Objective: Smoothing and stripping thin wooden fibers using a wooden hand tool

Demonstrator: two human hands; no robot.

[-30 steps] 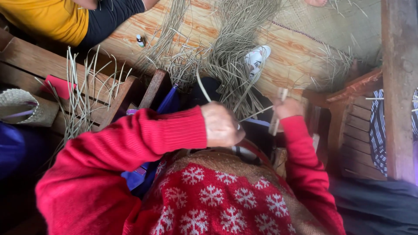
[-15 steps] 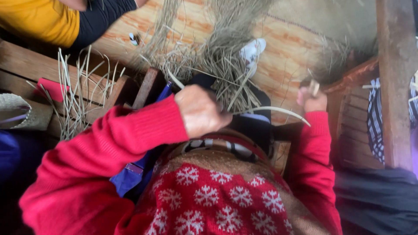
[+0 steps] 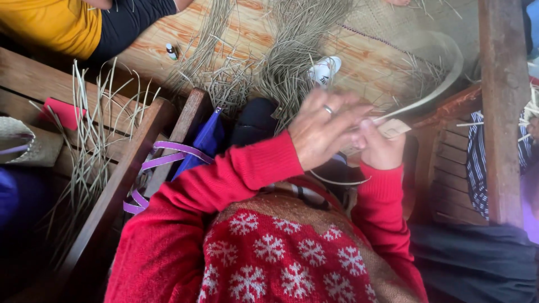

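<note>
Both hands now meet: the left hand [image 3: 323,130] has swung across to the reed strip [image 3: 432,92] pinched in the right hand [image 3: 382,148], left fingers loosely spread.

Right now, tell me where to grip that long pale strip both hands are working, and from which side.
Grip the pale strip near its flat lower end, beside the right hand and left hand. There it is broad and steady, while the far end arcs up and away unsupported. Come from the person's right, probably, pinching the flat faces; the left hand covers the other side.
</note>
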